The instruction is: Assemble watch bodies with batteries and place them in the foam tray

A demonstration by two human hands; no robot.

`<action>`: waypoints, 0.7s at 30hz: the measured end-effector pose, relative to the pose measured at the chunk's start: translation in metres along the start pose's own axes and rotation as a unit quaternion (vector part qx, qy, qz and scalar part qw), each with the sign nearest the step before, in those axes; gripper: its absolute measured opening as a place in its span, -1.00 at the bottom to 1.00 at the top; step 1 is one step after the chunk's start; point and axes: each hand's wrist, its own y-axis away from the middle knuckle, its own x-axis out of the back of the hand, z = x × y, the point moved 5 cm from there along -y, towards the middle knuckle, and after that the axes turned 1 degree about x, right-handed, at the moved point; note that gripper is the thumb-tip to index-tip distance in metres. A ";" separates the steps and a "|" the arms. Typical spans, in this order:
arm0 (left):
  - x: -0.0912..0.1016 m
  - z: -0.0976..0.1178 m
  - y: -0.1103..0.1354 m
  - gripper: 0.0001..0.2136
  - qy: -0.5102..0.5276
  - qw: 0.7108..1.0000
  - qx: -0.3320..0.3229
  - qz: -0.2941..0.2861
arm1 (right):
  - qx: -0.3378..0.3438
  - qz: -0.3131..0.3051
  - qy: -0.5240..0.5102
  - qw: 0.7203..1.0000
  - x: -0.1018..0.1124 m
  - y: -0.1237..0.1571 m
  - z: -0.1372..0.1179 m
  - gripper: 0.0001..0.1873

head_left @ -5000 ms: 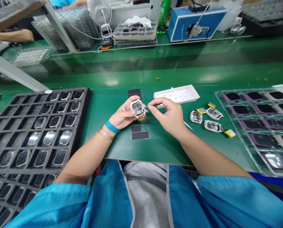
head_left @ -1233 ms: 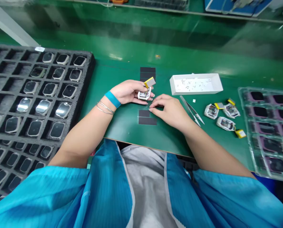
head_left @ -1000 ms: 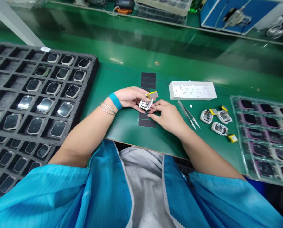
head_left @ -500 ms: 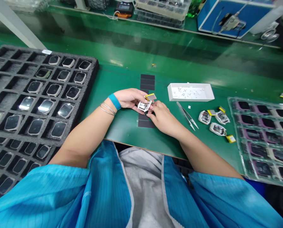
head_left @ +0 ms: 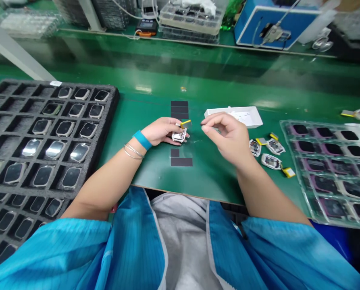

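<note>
My left hand [head_left: 164, 131] is closed on an open white smartwatch case [head_left: 179, 136] with its inner parts showing. A yellow-edged battery [head_left: 185, 122] sticks up from the case, close to my left thumb. To the right, apart from the case, my right hand [head_left: 228, 135] is raised with thumb and index finger pinched together. A small dark piece [head_left: 202, 123] shows at those fingertips, too small to name. Black adhesive strips [head_left: 180, 109] lie on the mat beyond the case, and more black strips [head_left: 182, 162] lie nearer me.
A white box [head_left: 254, 117] with tiny pieces stands behind my right hand. Several opened watch cases [head_left: 271, 161] with batteries lie to its right. A clear tray [head_left: 306, 189] of watches sits far right; a black foam tray [head_left: 111, 100] of watches fills the left.
My right hand has left the watch case and moved right, now pinched on a small dark piece and covering the tweezers. My left hand still holds the case. The view has shifted slightly.
</note>
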 end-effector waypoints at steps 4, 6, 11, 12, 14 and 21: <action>-0.011 0.004 0.007 -0.91 -0.036 0.995 -0.032 0.086 | -0.108 -0.002 -0.107 0.988 -0.012 0.000 0.019 -0.68; -0.015 0.005 0.008 -0.92 -0.046 0.993 -0.037 0.104 | -0.158 -0.014 -0.161 0.974 -0.019 0.001 0.027 -0.63; -0.017 0.005 0.008 -0.91 -0.046 0.990 -0.043 0.126 | -0.205 -0.018 -0.230 0.951 -0.029 0.004 0.042 -0.52; -0.016 0.005 0.008 -0.91 -0.044 0.990 -0.043 0.128 | -0.199 -0.012 -0.220 0.955 -0.029 0.004 0.044 -0.51; -0.016 0.005 0.008 -0.92 -0.040 0.990 -0.044 0.129 | -0.175 0.004 -0.180 0.968 -0.026 0.005 0.046 -0.52; -0.014 0.004 0.006 -0.89 -0.027 0.989 -0.056 0.136 | -0.008 0.037 0.064 0.997 -0.011 0.006 0.023 -0.97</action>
